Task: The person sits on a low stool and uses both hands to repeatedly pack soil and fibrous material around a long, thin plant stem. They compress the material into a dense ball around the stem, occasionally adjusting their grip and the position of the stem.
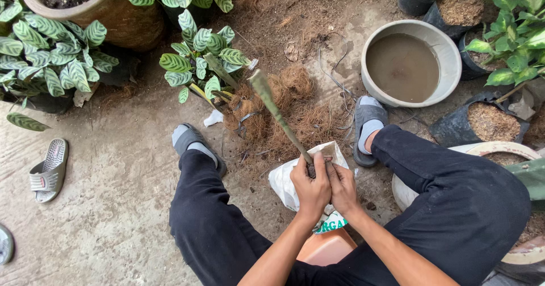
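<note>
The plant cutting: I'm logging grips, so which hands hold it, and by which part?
Both the left hand and right hand clasp the plant cutting at its lower end, above the white bag.

Bare concrete floor (113, 206) at lower left lies open; ahead, the fibre heap (295, 121), striped plant (198, 59) and water basin (411, 63) block the upper middle.
</note>
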